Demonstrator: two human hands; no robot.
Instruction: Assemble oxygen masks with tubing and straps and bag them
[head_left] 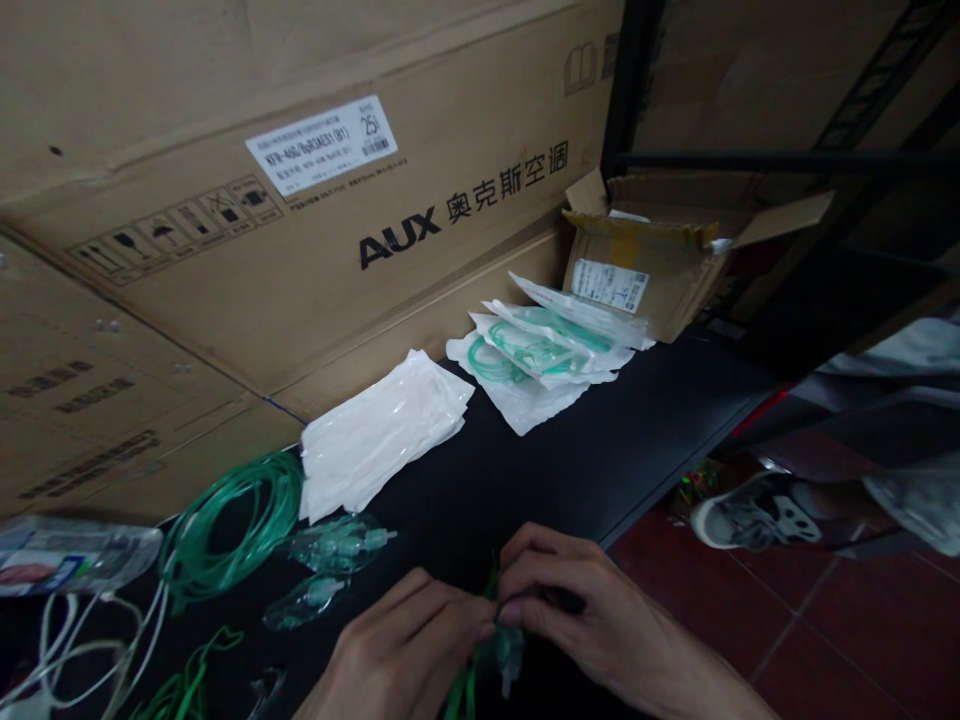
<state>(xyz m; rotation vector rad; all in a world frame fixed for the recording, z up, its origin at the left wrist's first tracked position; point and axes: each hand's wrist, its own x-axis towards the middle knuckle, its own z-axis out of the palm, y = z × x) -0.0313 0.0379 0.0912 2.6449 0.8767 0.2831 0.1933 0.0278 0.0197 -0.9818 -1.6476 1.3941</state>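
Observation:
My left hand [409, 640] is closed in a pinch at a green elastic strap [461, 690] near the front edge of the picture. My right hand [574, 600] meets it there, fingers closed, and a small dark tool [562, 598], its kind unclear, pokes out between them. Below the fingertips hangs a clear green mask [508, 655], mostly hidden by the hands. Left of them lie two more clear green masks, an upper mask [341, 545] and a lower mask [307, 600]. Coiled green tubing [236, 515] rests beside these.
On the black table [525, 470] lie a stack of white pouches [386, 430] and several pouches with green tubing [547, 345]. An opened carton [645, 270] stands behind, against large boxes [315, 270]. White cables [82, 640] and green straps [187, 685] occupy the left. A person's shoe [757, 515] shows at right.

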